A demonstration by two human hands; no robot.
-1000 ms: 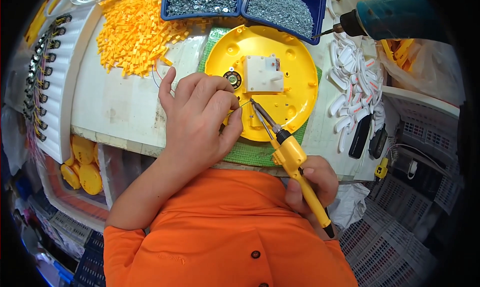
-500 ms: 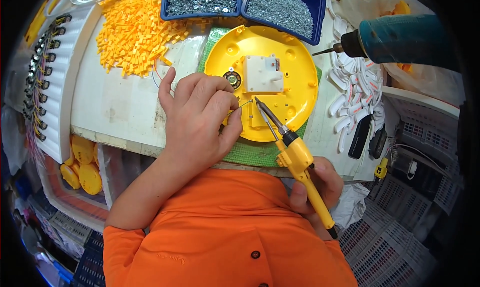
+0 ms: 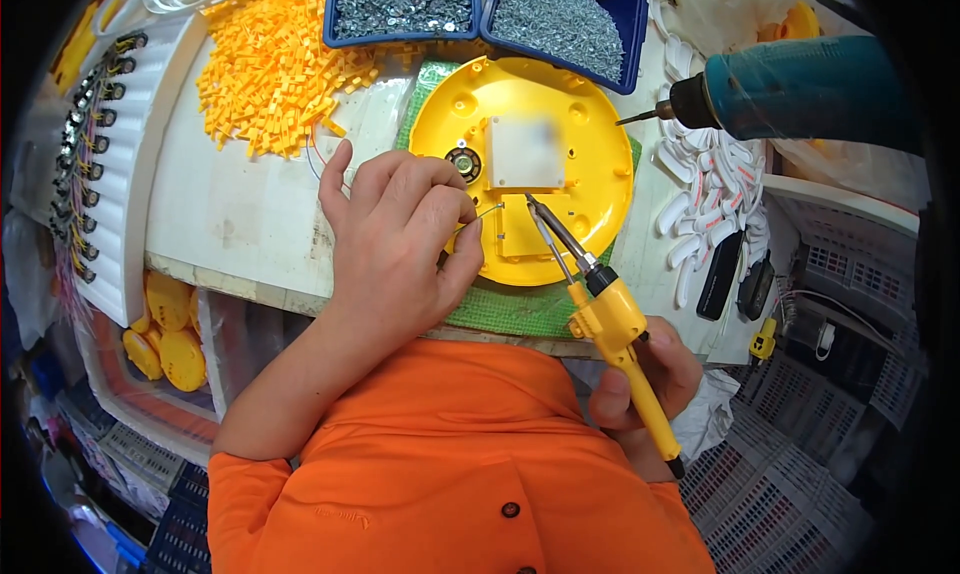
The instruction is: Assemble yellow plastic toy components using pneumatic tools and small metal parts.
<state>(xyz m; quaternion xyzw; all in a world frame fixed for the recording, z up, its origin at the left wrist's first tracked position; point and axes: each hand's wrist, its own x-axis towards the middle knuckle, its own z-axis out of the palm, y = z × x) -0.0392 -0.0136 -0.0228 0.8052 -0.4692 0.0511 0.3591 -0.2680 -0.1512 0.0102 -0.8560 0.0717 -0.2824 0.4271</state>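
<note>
My right hand point(image 3: 665, 379) is wrapped round a yellow soldering iron point(image 3: 610, 319) with a thin feed tube beside its tip. The tip is over the yellow battery compartment point(image 3: 520, 236), a little right of its left-edge metal terminals. My left hand point(image 3: 400, 229) pinches a thin wire point(image 3: 490, 210) that reaches toward the upper terminal; whether it is joined there I cannot tell. The compartment is part of a round yellow plastic shell point(image 3: 602, 209) lying open side up. A white box-shaped unit point(image 3: 510, 154) and a small round speaker point(image 3: 463, 162) sit in the shell.
A green mat point(image 3: 500, 312) lies under the shell. Behind are blue bins of metal parts point(image 3: 405, 9) and screws point(image 3: 560, 24), with a yellow parts pile point(image 3: 270, 69) to their left. A teal electric screwdriver point(image 3: 790, 86) hangs at right above white curved pieces point(image 3: 705, 189).
My right hand has drawn the soldering iron right and slightly toward me, so its tip is off the terminal. My left hand keeps its pinch on the wire.
</note>
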